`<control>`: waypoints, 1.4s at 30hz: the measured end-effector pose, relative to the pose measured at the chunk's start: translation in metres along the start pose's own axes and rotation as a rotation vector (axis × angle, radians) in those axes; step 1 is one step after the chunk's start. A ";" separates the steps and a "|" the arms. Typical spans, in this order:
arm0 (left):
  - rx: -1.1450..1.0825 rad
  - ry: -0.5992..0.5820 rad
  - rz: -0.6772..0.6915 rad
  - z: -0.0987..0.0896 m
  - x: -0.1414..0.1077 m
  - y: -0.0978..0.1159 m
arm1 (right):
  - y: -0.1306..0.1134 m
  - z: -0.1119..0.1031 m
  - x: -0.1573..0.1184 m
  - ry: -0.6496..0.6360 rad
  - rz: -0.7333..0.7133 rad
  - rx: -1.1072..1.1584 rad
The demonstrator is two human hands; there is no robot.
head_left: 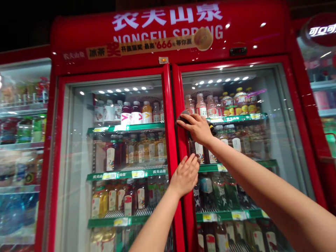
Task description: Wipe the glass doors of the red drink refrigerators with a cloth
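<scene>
My right hand (197,128) presses a dark grey cloth (186,112) against the red frame of the right cooler door (178,91). Part of the cloth shows beyond the fingers, and a black and yellow bit sticks out behind the hand. Lower down, my left hand (185,175) lies on the same door frame with its fingers stretched up. Something small and dark shows by its fingertips, too small to name. Behind the glass of both doors stand rows of bottles (201,105) on green-edged shelves (128,174).
The red cooler top (84,31) carries white lettering and a promotional strip. The left door (168,115) meets the right one at the middle. Another stocked cooler (22,145) stands on the left, and part of a further one (321,85) shows at the right edge.
</scene>
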State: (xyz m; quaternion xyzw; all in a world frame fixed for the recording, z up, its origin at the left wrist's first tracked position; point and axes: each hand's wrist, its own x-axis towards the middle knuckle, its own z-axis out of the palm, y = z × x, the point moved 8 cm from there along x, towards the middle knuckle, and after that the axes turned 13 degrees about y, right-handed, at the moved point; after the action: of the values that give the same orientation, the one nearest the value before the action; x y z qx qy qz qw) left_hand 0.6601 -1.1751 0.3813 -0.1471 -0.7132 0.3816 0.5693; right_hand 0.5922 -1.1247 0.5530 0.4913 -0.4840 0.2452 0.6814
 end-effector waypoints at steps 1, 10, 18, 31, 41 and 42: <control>-0.004 -0.006 -0.001 0.001 0.000 0.000 | -0.004 0.001 -0.007 -0.012 -0.016 0.017; 0.015 0.024 -0.040 -0.002 0.001 -0.001 | -0.002 -0.015 -0.073 -0.019 -0.176 0.118; 0.034 0.015 -0.054 0.002 0.001 -0.002 | -0.014 -0.014 -0.079 -0.015 -0.238 0.128; 0.056 0.018 -0.005 0.000 0.005 -0.001 | 0.006 -0.019 -0.084 -0.019 0.022 0.009; 0.053 -0.007 -0.002 0.002 0.010 -0.003 | 0.074 -0.034 -0.087 0.150 0.283 -0.056; 0.050 -0.011 -0.002 0.002 0.011 -0.003 | 0.068 -0.030 -0.085 0.138 0.275 -0.050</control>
State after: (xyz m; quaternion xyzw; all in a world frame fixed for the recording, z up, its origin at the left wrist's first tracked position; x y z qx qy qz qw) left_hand 0.6556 -1.1710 0.3905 -0.1299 -0.7066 0.3997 0.5693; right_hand 0.5147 -1.0584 0.5043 0.3854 -0.5044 0.3572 0.6851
